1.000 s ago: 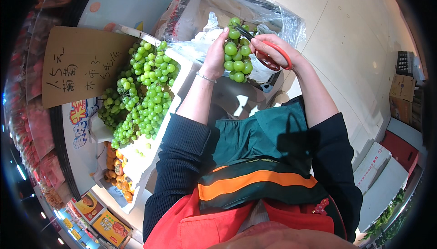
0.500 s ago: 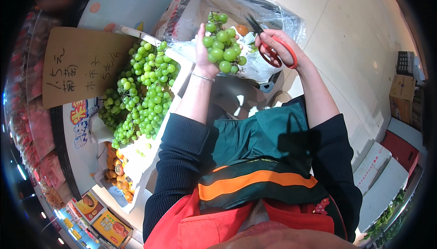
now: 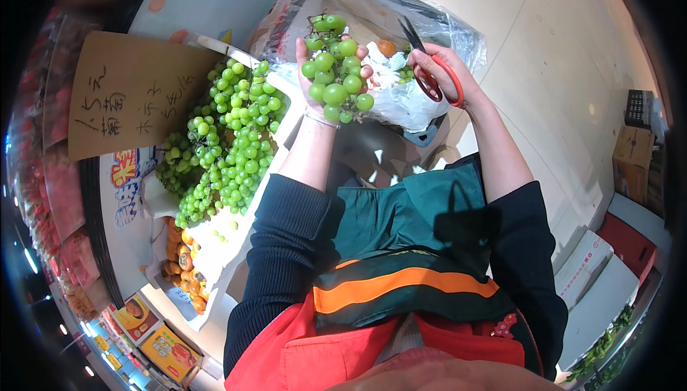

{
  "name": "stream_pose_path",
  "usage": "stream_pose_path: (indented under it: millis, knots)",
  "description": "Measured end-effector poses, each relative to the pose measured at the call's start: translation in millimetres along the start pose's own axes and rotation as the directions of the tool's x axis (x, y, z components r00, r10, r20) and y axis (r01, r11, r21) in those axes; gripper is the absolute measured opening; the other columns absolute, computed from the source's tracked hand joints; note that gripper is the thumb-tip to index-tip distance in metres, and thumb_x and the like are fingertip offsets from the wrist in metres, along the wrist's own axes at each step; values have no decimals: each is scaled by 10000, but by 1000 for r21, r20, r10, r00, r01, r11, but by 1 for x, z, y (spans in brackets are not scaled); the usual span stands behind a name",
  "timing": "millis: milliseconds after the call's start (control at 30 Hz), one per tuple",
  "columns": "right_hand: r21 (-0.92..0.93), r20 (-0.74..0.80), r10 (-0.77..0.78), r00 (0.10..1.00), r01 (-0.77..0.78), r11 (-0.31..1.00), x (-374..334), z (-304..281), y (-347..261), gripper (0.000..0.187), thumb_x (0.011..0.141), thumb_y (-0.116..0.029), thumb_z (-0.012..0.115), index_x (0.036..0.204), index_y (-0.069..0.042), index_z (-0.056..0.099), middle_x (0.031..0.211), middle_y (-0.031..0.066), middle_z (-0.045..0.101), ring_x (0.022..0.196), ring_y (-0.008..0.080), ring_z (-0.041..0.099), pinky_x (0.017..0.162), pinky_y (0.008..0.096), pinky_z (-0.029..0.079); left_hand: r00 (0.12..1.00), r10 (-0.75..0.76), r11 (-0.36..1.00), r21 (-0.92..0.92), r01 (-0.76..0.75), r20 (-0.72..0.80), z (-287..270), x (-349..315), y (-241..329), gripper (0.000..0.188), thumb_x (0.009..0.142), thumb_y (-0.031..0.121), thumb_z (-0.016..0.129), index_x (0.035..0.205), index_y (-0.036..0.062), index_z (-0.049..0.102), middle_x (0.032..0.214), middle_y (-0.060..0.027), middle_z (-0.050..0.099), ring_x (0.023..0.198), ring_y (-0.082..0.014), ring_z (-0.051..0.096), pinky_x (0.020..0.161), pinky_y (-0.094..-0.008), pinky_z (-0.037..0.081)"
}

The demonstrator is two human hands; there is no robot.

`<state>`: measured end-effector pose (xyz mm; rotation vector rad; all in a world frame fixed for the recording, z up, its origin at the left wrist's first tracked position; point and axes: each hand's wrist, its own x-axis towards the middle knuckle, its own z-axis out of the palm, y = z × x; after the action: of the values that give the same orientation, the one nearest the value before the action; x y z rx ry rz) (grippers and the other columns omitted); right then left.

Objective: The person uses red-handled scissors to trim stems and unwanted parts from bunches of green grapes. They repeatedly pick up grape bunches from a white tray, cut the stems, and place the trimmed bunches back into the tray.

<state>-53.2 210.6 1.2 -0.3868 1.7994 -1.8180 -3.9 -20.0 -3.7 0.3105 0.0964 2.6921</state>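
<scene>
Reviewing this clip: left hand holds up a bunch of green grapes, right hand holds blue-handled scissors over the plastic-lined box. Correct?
Not quite. The scissors in the right hand have red handles, not blue, as the head view shows. The left hand does hold the green grapes over the plastic-lined box.

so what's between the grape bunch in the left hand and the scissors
In the head view, between the grape bunch and the red-handled scissors lie white wrapping and an orange fruit inside the clear plastic bag.
</scene>
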Motion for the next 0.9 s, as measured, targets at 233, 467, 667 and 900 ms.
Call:
stream_pose_path:
  millis: [233, 467, 667, 900]
  knots:
    - [-139, -48, 92, 995, -98, 985, 0, 6, -9, 416, 907, -445, 601, 770, -57, 536, 637, -8, 528, 543, 60, 482, 493, 220, 397, 981, 117, 992, -28, -123, -154, 18, -8, -3, 713, 834, 716, 422, 1119, 75, 550, 1026, -192, 527, 815, -360, 562, 572, -443, 547]
    - [-66, -182, -288, 940, 281, 958, -32, 52, -22, 272, 811, -162, 751, 997, -37, 596, 848, 12, 600, 761, 68, 558, 665, 240, 473, 745, 539, 836, 358, -415, -394, 30, -17, -5, 723, 843, 715, 408, 1047, 39, 565, 980, -135, 599, 909, -351, 601, 835, -454, 496]
    - [-599, -55, -798, 600, 619, 507, -34, 85, -27, 450, 603, 0, 765, 1006, -77, 578, 888, 80, 593, 848, 275, 556, 761, 357, 466, 739, 535, 835, 392, -387, -410, 27, -18, -19, 704, 864, 664, 431, 1084, 9, 562, 1031, -155, 600, 974, -335, 593, 871, -476, 489]
    - [-576, -11, -808, 589, 657, 487, -35, 91, -30, 382, 580, 29, 716, 931, -70, 601, 832, 90, 590, 799, 260, 574, 728, 338, 474, 713, 495, 863, 371, -342, -496, 35, -22, -24, 656, 874, 659, 408, 1029, 42, 572, 956, -134, 613, 889, -305, 614, 812, -425, 501]
